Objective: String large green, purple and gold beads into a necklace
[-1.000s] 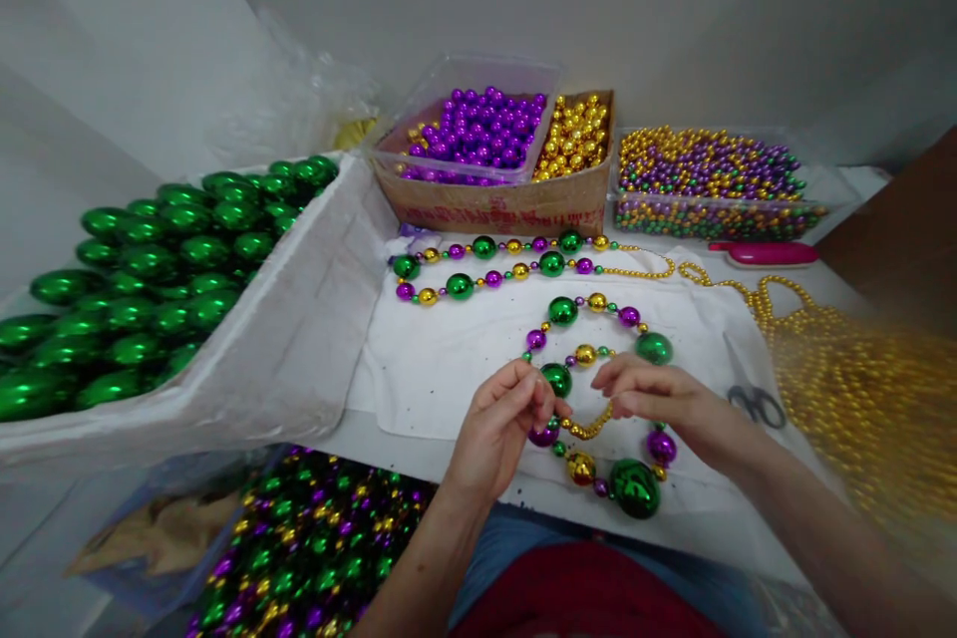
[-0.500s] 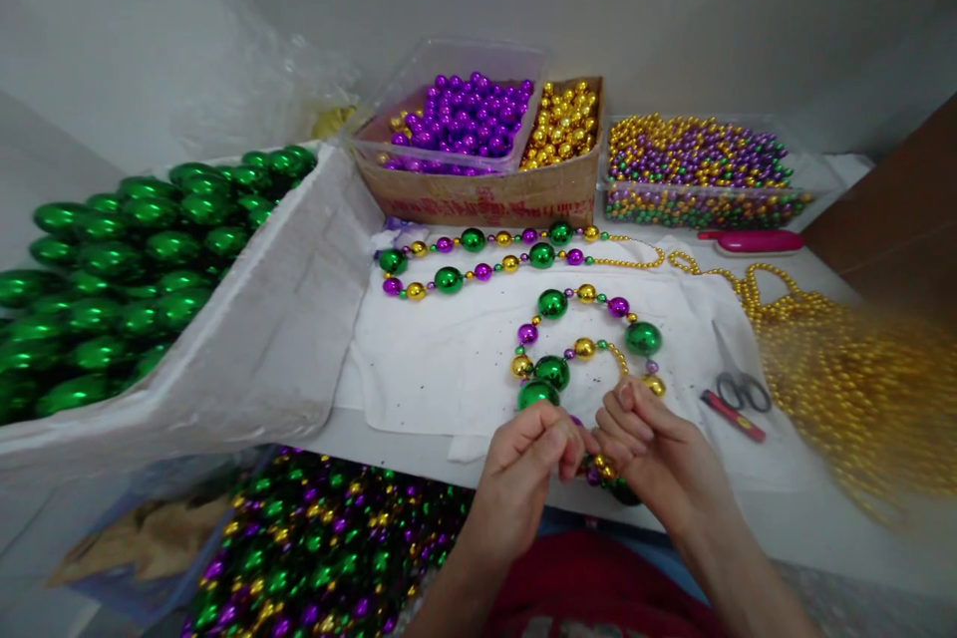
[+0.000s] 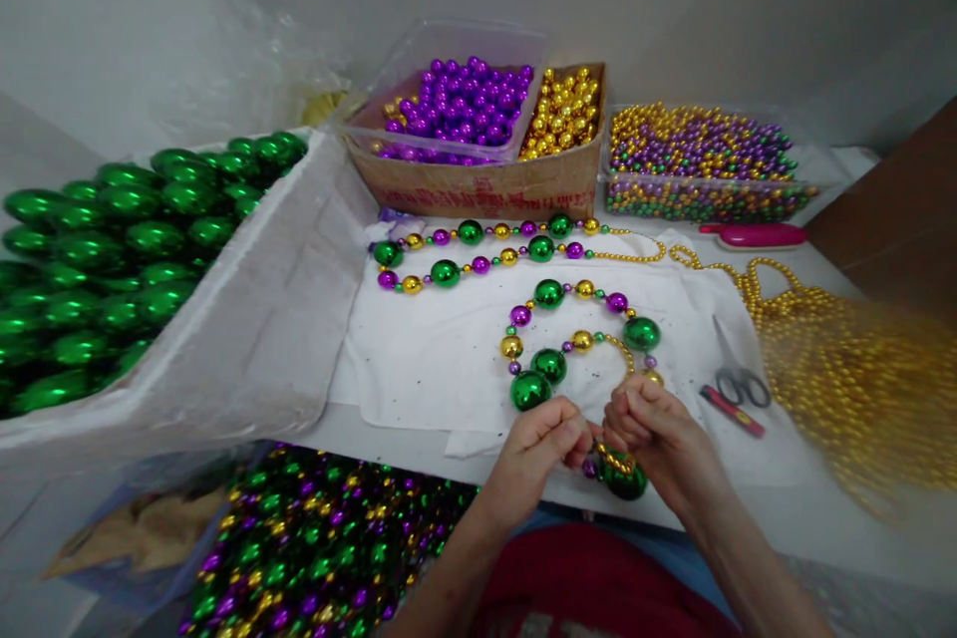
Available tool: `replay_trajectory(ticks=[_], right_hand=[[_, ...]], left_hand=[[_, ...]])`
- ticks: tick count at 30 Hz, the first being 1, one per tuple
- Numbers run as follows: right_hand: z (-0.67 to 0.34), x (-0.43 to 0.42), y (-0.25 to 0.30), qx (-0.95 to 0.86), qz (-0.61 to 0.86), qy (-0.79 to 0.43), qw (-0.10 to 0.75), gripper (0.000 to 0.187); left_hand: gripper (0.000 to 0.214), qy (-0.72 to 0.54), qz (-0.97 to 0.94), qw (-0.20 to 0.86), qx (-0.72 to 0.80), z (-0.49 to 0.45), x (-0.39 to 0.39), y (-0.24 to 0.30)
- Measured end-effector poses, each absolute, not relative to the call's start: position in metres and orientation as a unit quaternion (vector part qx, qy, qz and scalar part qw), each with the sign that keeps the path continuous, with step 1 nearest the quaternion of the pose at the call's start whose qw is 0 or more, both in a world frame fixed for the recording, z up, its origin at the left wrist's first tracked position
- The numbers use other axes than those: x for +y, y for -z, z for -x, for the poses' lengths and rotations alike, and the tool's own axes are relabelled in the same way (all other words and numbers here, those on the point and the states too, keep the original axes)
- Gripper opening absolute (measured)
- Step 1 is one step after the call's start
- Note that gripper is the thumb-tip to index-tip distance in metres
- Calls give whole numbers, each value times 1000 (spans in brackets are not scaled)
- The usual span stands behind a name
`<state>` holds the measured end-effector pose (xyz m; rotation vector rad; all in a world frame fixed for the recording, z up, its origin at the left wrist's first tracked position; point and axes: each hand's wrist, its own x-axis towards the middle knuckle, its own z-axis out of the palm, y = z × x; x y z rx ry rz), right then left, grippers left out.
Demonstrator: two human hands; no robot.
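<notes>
A bead necklace (image 3: 549, 364) of green, gold and purple balls lies curled on a white cloth (image 3: 449, 349). Its near end runs into my hands at the table's front edge. My left hand (image 3: 542, 454) is closed in a pinch on the strand, thumb against fingers. My right hand (image 3: 654, 434) is closed on the same strand just beside it, over small gold beads and a big green ball (image 3: 624, 480). The two hands touch each other. A second finished strand (image 3: 478, 254) lies stretched out farther back on the cloth.
A white box of big green balls (image 3: 112, 259) fills the left. Tubs of purple beads (image 3: 460, 105), gold beads (image 3: 564, 115) and mixed small beads (image 3: 695, 159) stand at the back. Scissors (image 3: 737, 379), a pink tool (image 3: 755, 235) and gold chains (image 3: 852, 379) lie right. Finished necklaces (image 3: 314, 543) pile below left.
Both hands drew back toward the table's front edge and came together on the strand's end. The necklace loop shifted and tightened on the cloth, and the view tilted slightly down.
</notes>
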<state>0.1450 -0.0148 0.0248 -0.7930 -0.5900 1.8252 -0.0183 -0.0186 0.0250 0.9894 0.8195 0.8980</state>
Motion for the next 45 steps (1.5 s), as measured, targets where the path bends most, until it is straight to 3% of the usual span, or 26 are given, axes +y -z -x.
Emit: replay_trajectory(ticks=[6, 11, 16, 24, 26, 32, 38, 45], right_hand=[[-163, -16, -39, -418, 377, -712, 420, 28], [-171, -27, -53, -334, 355, -810, 327, 24], [-165, -31, -52, -297, 368, -809, 349, 27], [-160, -46, -77, -526, 446, -643, 334, 35], [-162, -52, -79, -531, 442, -628, 359, 33], [-165, -53, -58, -445, 416, -658, 442, 33], [-169, -37, -63, -431, 386, -680, 450, 29], [-169, 12, -72, -430, 316, -711, 457, 24]], left_hand=[[29, -360, -547, 662, 365, 29, -5, -50], [32, -274, -644, 624, 348, 28, -11, -61], [31, -190, -749, 535, 340, 27, -14, -73], [19, -120, -855, 412, 290, 24, -26, -113], [21, -129, -836, 439, 302, 25, -29, -117], [32, -203, -621, 660, 371, 29, -27, -102], [32, -155, -663, 642, 352, 27, -22, -108], [30, -250, -638, 646, 337, 19, -1, -103]])
